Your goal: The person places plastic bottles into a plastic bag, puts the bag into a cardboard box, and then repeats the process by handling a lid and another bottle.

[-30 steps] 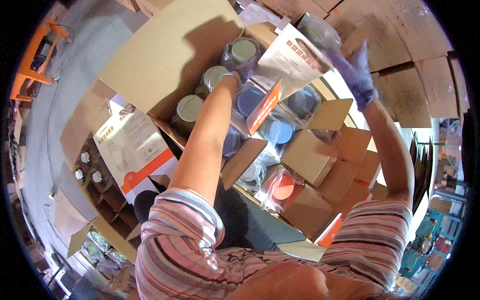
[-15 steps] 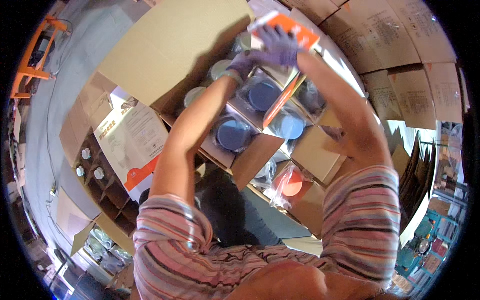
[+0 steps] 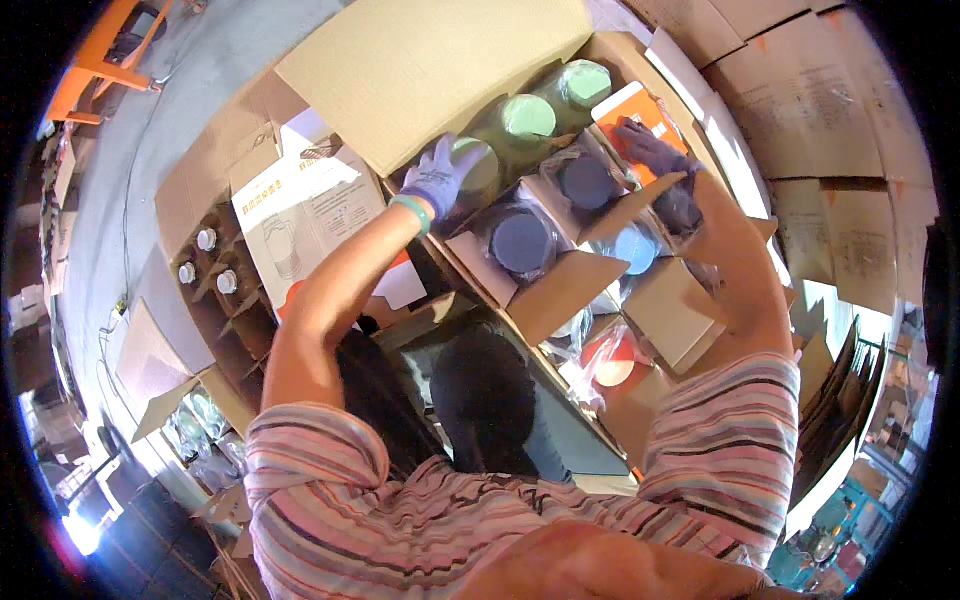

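My left hand (image 3: 436,182), in a purple glove, has its fingers spread beside the nearest of several green-lidded bottles (image 3: 528,118) in plastic wrap. Whether it touches that lid I cannot tell. My right hand (image 3: 654,152), gloved alike, lies with fingers stretched out over an orange-and-white box (image 3: 634,108) in the far right of the large carton (image 3: 610,52). Between my hands, open small boxes hold a dark blue-lidded bottle (image 3: 524,243) and another dark-lidded one (image 3: 588,183). Closer to me are a light blue lid (image 3: 634,248) and a red-orange lid (image 3: 608,357).
A raised carton flap (image 3: 430,70) stands at the far left. Left of me, a divided carton (image 3: 215,290) holds several white-capped bottles beside a white printed box (image 3: 300,215). Stacked brown cartons (image 3: 800,110) line the right side. Orange equipment (image 3: 100,60) stands on the grey floor.
My hands have moved apart: the left toward me and left, the right off to the right. The orange-and-white box sits lower in the carton, and the green lids are uncovered.
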### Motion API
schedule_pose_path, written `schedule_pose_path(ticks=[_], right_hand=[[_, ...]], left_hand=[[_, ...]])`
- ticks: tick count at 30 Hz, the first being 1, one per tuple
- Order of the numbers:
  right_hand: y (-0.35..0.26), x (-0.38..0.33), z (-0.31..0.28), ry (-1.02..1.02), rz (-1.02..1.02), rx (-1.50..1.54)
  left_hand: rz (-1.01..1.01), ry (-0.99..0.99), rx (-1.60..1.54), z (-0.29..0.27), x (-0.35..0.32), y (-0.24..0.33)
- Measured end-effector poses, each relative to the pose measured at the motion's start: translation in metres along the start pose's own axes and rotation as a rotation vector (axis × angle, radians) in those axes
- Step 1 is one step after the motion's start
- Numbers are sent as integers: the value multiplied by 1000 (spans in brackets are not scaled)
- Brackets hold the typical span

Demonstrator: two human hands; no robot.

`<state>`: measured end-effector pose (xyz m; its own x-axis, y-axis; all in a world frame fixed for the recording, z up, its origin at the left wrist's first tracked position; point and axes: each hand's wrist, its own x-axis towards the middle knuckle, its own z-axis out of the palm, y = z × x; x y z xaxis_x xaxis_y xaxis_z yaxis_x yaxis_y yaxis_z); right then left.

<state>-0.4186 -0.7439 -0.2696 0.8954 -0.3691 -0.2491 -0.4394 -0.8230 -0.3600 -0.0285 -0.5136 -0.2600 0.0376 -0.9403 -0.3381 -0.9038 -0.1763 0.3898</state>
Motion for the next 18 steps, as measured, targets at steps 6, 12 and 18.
schedule_pose_path(ticks=[6,12,18], right_hand=[[-145,6,-117,478,478,504],[-321,-67,-144,699,113,562],[-425,-84,-60,534,-146,706]], left_hand=[[-91,82,79,15,6,-37],[-181,117,-232,-47,-34,-67],[97,301,-1032,-159,-89,37]])
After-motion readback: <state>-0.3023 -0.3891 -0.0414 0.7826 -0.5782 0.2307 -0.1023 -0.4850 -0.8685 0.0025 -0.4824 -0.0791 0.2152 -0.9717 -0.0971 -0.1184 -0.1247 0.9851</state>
